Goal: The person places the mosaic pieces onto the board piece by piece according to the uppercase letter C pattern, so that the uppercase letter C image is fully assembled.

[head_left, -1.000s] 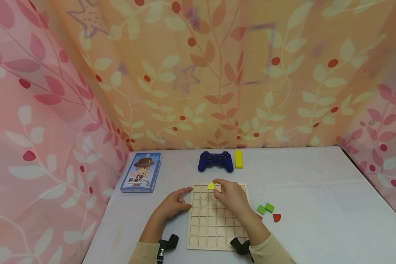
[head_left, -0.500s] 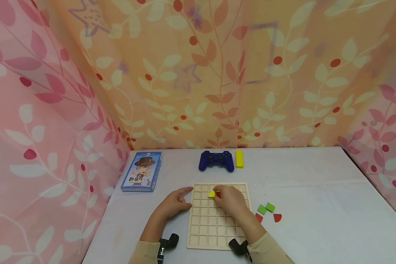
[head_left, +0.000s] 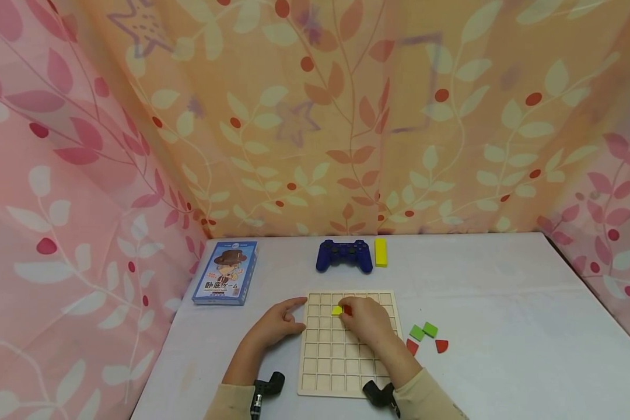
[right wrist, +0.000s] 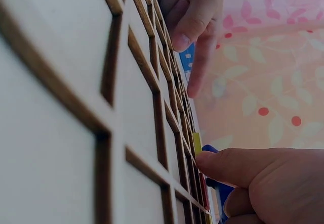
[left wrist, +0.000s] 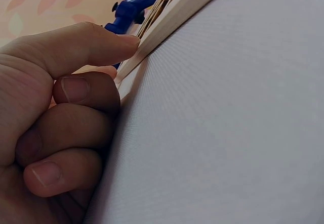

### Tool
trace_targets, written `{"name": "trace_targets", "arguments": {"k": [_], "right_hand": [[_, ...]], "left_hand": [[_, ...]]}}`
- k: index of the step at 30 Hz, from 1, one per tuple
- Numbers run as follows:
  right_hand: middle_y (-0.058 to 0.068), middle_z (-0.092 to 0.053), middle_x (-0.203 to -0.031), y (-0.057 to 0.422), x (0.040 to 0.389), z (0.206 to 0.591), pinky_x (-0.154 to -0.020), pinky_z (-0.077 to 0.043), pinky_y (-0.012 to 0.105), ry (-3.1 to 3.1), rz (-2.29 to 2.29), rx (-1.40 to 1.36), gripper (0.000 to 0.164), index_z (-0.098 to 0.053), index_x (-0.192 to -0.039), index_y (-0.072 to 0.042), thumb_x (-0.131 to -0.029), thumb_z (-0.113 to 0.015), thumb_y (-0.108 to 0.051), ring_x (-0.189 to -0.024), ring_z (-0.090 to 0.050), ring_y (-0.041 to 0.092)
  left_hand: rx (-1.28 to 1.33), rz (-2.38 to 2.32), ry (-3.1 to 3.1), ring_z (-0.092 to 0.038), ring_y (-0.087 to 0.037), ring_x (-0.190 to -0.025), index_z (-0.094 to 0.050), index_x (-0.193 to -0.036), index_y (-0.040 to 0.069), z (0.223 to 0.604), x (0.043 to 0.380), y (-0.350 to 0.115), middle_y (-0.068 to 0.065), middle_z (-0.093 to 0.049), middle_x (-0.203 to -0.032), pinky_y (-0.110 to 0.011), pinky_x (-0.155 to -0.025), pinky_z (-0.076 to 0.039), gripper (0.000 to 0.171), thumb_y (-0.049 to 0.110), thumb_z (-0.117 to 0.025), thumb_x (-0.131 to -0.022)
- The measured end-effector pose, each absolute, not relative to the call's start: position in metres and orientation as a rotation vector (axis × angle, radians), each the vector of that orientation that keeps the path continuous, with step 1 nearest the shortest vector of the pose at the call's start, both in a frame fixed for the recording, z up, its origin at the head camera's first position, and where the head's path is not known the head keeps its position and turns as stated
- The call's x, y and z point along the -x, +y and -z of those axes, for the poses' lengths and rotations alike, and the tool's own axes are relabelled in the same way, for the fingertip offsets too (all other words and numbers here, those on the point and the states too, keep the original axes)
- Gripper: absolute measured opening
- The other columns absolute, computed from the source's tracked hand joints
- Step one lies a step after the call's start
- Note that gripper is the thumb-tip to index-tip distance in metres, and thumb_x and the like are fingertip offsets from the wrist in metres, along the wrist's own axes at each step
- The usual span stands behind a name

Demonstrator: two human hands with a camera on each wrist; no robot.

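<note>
My right hand (head_left: 367, 319) pinches a small yellow tile (head_left: 336, 311) over the second row of a wooden grid board (head_left: 322, 366). In the right wrist view its thumb lies against the yellow tile (right wrist: 197, 143); whether the tile sits fully in its cell I cannot tell. Right beside it, a dark red tile (head_left: 347, 310) shows, partly covered by the fingers. My left hand (head_left: 275, 326) touches the board's left edge with thumb and index finger extended. Its other fingers are curled, as the left wrist view shows.
Right of the board lie two green tiles (head_left: 430, 329) and two red quarter-round tiles (head_left: 441, 346). Behind it are a blue game controller (head_left: 344, 256) and a yellow block (head_left: 380, 252). A blue card-game box (head_left: 225, 273) lies at the back left.
My right hand has brought the yellow tile from the board's top row nearer to me, down to the second row. Over the last half second it shifts only slightly. My left hand stays put.
</note>
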State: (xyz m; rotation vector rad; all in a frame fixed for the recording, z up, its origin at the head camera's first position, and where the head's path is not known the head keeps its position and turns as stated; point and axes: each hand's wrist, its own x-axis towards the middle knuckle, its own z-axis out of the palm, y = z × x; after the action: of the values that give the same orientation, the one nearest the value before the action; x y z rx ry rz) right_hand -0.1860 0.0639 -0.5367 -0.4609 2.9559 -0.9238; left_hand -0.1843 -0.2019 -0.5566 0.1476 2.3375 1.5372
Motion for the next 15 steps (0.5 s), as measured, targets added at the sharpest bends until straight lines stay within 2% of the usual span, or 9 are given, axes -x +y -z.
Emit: {"name": "trace_targets", "arguments": {"k": [9, 15], "right_hand": [[0.000, -0.076, -0.106, 0.0645, 0.1866, 0.5397, -0.071, -0.051, 0.039, 2.984, 0.957, 0.383, 0.024, -0.080, -0.112, -0.017, -0.090, -0.080, -0.024, -0.095, -0.070, 0.024], [-0.001, -0.076, -0.096, 0.0657, 0.1857, 0.5321, -0.062, -0.047, 0.034, 2.977, 0.996, 0.410, 0.026, -0.079, -0.113, -0.017, -0.089, -0.081, -0.026, -0.082, -0.066, 0.019]], "left_hand": [[-0.136, -1.520, 2.349, -0.041, -0.010, -0.049, -0.055, -0.149, 0.014, 0.5553, 0.1834, -0.2006, 0.003, -0.050, -0.060, -0.025, -0.048, -0.034, 0.071, 0.015, -0.083, -0.085], [-0.127, -1.512, 2.343, -0.040, -0.009, -0.048, -0.054, -0.150, 0.014, 0.5547, 0.1837, -0.2000, 0.004, -0.050, -0.059, -0.025, -0.049, -0.034, 0.070, 0.015, -0.083, -0.085]]}}
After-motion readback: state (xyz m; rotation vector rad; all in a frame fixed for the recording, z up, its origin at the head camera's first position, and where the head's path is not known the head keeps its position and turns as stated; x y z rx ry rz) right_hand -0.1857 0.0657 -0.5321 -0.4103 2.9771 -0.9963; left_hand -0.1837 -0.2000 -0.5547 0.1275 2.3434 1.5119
